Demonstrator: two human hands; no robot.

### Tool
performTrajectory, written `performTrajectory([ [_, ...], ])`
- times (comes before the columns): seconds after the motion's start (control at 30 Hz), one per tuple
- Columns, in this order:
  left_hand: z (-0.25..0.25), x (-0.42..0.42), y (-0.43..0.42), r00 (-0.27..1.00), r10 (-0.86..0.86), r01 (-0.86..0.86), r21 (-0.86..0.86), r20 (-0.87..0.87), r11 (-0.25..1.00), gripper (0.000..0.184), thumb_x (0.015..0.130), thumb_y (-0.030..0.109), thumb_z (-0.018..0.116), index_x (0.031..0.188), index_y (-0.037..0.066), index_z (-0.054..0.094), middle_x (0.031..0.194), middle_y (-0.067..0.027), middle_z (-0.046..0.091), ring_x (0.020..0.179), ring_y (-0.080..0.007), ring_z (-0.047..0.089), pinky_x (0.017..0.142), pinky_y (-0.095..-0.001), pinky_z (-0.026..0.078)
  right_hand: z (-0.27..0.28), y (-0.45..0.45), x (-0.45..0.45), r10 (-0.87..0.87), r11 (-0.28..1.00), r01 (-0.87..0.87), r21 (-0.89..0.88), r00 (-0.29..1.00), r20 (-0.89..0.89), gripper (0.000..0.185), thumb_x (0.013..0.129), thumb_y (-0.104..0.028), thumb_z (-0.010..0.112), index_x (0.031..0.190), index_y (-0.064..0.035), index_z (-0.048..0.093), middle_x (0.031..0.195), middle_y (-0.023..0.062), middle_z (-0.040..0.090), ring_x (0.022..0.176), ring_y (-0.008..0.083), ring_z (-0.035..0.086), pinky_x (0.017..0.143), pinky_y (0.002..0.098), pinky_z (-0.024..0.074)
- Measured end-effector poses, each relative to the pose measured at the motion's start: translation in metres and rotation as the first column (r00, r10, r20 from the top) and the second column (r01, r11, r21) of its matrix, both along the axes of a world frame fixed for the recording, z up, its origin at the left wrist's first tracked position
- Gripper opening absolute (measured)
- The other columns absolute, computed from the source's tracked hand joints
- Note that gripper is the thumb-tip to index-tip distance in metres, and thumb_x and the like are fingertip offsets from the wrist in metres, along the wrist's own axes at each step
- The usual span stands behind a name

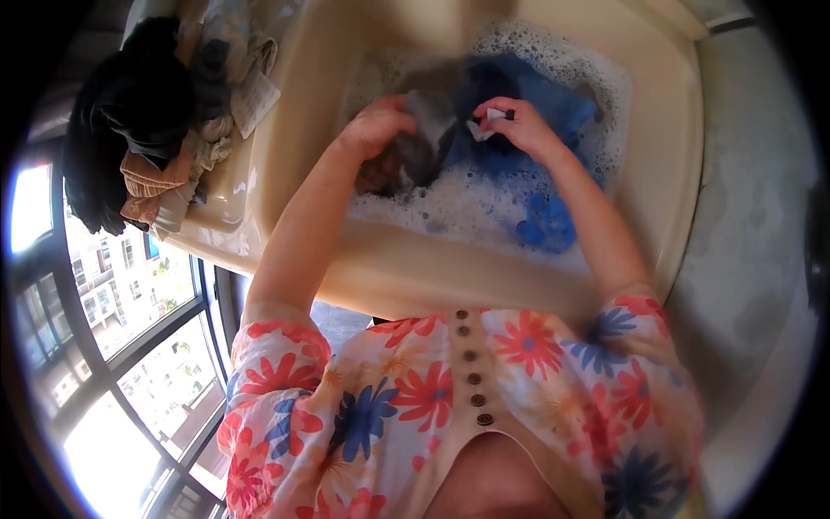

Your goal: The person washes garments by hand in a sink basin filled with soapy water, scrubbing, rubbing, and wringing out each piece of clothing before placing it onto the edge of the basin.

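Note:
My left hand [379, 126] is closed on a wet grey garment [422, 143] at the left of the soapy water. To its right, my right hand [519, 128] pinches a small white piece [481, 130] that looks like thin cloth or a tag; I cannot tell whether it is joined to the clothes below. Under that hand a blue garment [553, 99] and a darker navy one float in the suds [458, 208]. A brownish cloth [378, 173] lies half sunk below my left hand.
The cream basin [653, 112] surrounds the water with high walls. On its left ledge sit a heap of black clothes [130, 104], a tan ribbed garment [156, 177] and pale cloths [253, 99]. A window [130, 285] is at the lower left, a grey wall [752, 173] at the right.

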State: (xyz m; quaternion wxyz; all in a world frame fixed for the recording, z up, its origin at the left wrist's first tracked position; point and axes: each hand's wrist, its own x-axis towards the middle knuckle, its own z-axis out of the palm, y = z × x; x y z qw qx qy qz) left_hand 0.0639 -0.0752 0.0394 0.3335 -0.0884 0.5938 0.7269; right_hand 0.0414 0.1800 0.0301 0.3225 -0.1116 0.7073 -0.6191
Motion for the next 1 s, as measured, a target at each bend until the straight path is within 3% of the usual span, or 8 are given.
performTrajectory([
  [0.07,0.033,-0.001,0.008,1.0,0.006,-0.003,0.103,-0.026,0.995,0.031,0.062,0.001,0.056,0.092,-0.002,0.062,0.082,-0.0076,0.062,0.077,-0.0184,0.058,0.071,-0.0295,0.045,0.002,-0.008,0.002,0.0,0.994,0.013,-0.113,0.994,0.11,0.019,0.083,-0.018,0.057,0.093,-0.0031,0.062,0.078,0.0019,0.06,0.075,0.0119,0.056,0.071,0.0258,0.0446],
  [0.17,0.039,-0.003,0.016,0.986,-0.126,0.13,0.032,-0.114,0.991,0.033,0.06,0.001,0.055,0.092,-0.002,0.061,0.082,-0.0054,0.062,0.076,-0.0156,0.056,0.069,-0.0264,0.044,-0.004,-0.016,0.0,-0.116,0.974,0.179,-0.136,0.918,0.378,0.031,0.083,-0.031,0.059,0.1,-0.0038,0.059,0.083,0.0036,0.06,0.077,0.0103,0.054,0.072,0.0255,0.0443],
  [0.27,0.035,-0.003,0.018,0.947,-0.307,0.301,-0.067,-0.097,0.951,0.034,0.06,-0.003,0.054,0.093,-0.001,0.062,0.085,-0.0012,0.062,0.078,-0.0098,0.056,0.073,-0.0222,0.042,0.003,-0.014,-0.002,-0.026,0.852,0.338,-0.399,0.789,0.614,0.037,0.082,-0.036,0.06,0.102,-0.0052,0.057,0.09,0.0034,0.059,0.079,0.0107,0.054,0.073,0.0265,0.0444],
  [0.4,0.016,-0.006,0.009,0.919,-0.394,0.367,-0.312,-0.025,0.876,0.033,0.061,-0.001,0.053,0.093,-0.001,0.061,0.083,-0.0024,0.062,0.076,-0.0098,0.055,0.07,-0.0225,0.043,0.011,-0.012,-0.011,-0.188,0.91,0.299,-0.286,0.915,0.358,0.031,0.082,-0.023,0.06,0.105,-0.0031,0.055,0.095,0.0026,0.06,0.085,0.0125,0.057,0.075,0.0262,0.0462],
  [0.63,0.005,-0.013,-0.007,0.943,-0.318,0.223,-0.524,-0.096,0.822,0.031,0.065,0.004,0.055,0.096,0.0,0.061,0.085,-0.0067,0.062,0.08,-0.0148,0.056,0.074,-0.027,0.044,0.015,-0.003,-0.014,-0.35,0.868,0.463,-0.177,0.825,0.443,0.03,0.078,-0.024,0.066,0.099,-0.004,0.058,0.092,0.0025,0.061,0.081,0.0117,0.057,0.071,0.0269,0.047],
  [0.8,-0.045,-0.01,-0.029,0.916,-0.361,0.135,-0.713,-0.174,0.688,0.036,0.067,0.014,0.061,0.1,0.001,0.061,0.096,-0.0128,0.063,0.089,-0.0218,0.059,0.079,-0.032,0.046,0.023,0.019,-0.026,-0.25,0.824,0.397,-0.404,0.895,0.37,0.032,0.086,-0.025,0.054,0.107,0.0002,0.055,0.098,0.0048,0.06,0.089,0.0152,0.057,0.08,0.0292,0.046],
  [0.9,-0.06,0.007,-0.003,0.707,-0.67,0.396,-0.911,0.226,0.112,0.042,0.065,0.022,0.066,0.1,0.0,0.061,0.098,-0.0148,0.062,0.09,-0.0247,0.059,0.077,-0.0345,0.047,0.054,0.031,-0.03,-0.24,0.84,0.372,-0.395,0.907,0.346,0.031,0.084,-0.024,0.057,0.102,0.0019,0.057,0.098,0.007,0.06,0.088,0.0168,0.058,0.08,0.0301,0.0465],
  [1.0,-0.031,0.022,0.022,0.761,-0.574,0.567,-0.739,0.302,0.363,0.043,0.066,0.019,0.065,0.102,-0.003,0.057,0.096,-0.0146,0.061,0.084,-0.0243,0.059,0.072,-0.0365,0.049,0.055,0.038,-0.029,-0.204,0.881,0.299,-0.366,0.939,0.275,0.031,0.081,-0.021,0.059,0.101,0.0025,0.058,0.096,0.0084,0.06,0.088,0.0168,0.058,0.079,0.0303,0.0467],
])
